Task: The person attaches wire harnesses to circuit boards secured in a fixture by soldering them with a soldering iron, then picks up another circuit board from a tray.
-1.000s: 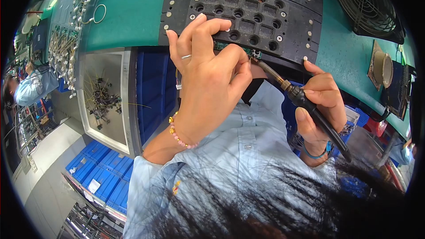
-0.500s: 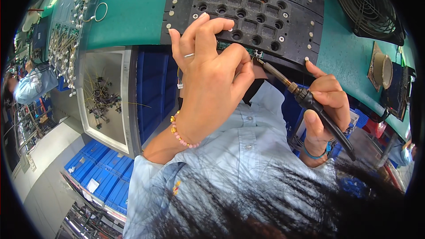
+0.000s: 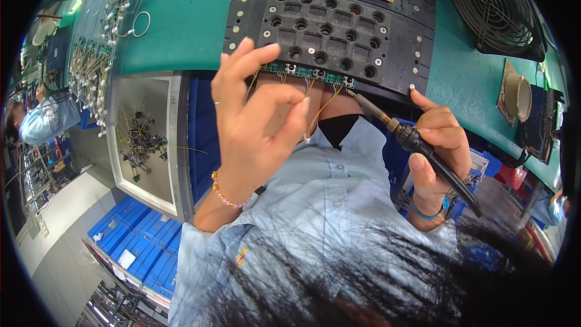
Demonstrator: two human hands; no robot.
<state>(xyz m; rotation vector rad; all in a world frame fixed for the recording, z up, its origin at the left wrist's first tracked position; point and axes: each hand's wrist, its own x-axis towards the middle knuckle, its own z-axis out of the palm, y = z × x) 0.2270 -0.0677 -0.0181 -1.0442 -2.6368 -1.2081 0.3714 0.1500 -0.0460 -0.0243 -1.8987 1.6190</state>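
My right hand (image 3: 445, 145) grips a soldering iron (image 3: 426, 148) with a black handle. Its tip is at the right end of a row of small green circuit boards (image 3: 319, 75), set along the near edge of a black fixture block (image 3: 327, 30). Thin yellow wires (image 3: 325, 106) hang from the boards, and a small white connector (image 3: 307, 138) dangles below. In front of the row's left part is my left hand (image 3: 257, 112), its thumb and index finger pinched together and the other fingers raised. A wire runs close to the pinch; what lies between the fingertips is hidden.
A black fan (image 3: 493, 9) and a spool (image 3: 518, 98) stand at right on the green mat (image 3: 175, 18). Wired boards lie at far left, above a white-framed tray (image 3: 145, 139) of parts. Blue bins (image 3: 136, 233) sit lower left. Another person (image 3: 48, 118) is at far left.
My left hand has drawn back left and down from the boards, uncovering the row and its yellow wires. The soldering iron has shifted slightly left and down with my right hand; the view has shifted slightly.
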